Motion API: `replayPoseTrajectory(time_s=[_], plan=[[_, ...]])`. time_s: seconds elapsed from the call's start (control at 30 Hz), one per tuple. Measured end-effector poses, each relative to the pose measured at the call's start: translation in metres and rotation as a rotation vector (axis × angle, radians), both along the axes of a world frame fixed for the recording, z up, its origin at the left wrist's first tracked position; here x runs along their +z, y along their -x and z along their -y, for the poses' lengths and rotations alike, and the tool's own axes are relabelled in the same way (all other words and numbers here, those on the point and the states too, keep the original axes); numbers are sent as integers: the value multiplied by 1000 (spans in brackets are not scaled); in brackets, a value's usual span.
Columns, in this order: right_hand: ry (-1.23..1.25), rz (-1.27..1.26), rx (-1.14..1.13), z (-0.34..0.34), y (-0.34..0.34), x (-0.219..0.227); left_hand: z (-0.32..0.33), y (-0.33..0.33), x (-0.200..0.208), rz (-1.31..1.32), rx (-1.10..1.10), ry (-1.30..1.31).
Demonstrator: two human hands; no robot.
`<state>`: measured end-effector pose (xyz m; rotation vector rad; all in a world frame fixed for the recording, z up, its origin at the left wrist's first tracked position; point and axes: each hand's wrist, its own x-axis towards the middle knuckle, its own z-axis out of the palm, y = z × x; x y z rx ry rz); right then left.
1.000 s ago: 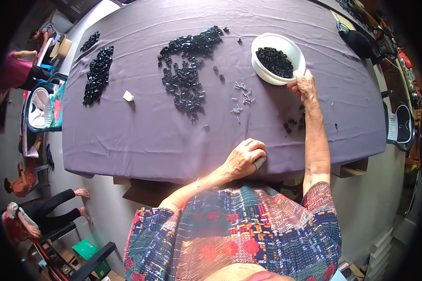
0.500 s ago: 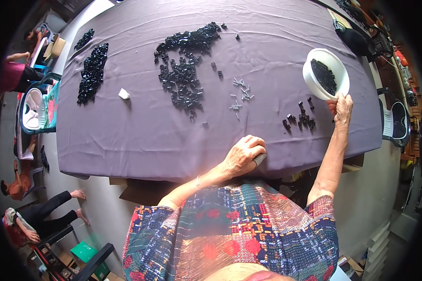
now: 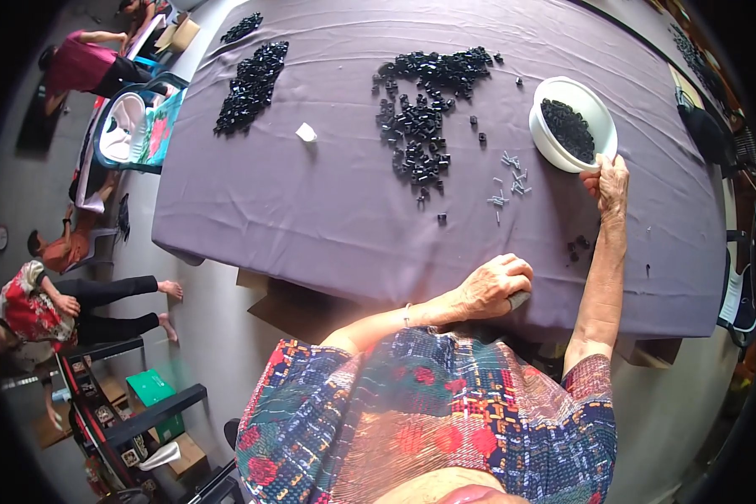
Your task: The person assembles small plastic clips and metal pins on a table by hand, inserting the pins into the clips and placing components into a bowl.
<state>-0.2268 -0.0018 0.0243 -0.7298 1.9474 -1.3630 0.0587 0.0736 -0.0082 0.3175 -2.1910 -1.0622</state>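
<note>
My right hand [image 3: 611,181] grips the near rim of a white bowl [image 3: 539,139] that holds small black parts. The bowl sits on the purple-covered table [image 3: 311,218], to the right of a large scatter of black parts [image 3: 420,109]. Several small grey metal pieces [image 3: 508,181] lie just left of that hand, and a few black parts [image 3: 580,245] lie nearer me. My left hand [image 3: 496,286] rests as a fist at the table's front edge, with a small grey object [image 3: 519,299] showing under its fingers.
A second heap of black parts [image 3: 252,76] and a small white scrap [image 3: 307,132] lie at the table's left. People sit on the floor at the far left [image 3: 67,252]. A green box [image 3: 149,391] and a dark rack [image 3: 118,420] stand below the table's left corner.
My right hand carried the bowl out to the right, tilted, then brought it back beside the grey pieces. The left fist has stayed at the table edge.
</note>
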Motion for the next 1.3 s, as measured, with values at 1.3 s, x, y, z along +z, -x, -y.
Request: replayPoseTrajectory(time_s=[1.3], plan=[[-154,-1049,165,-134,-94,-23,7,-1,8,107,-50,91]])
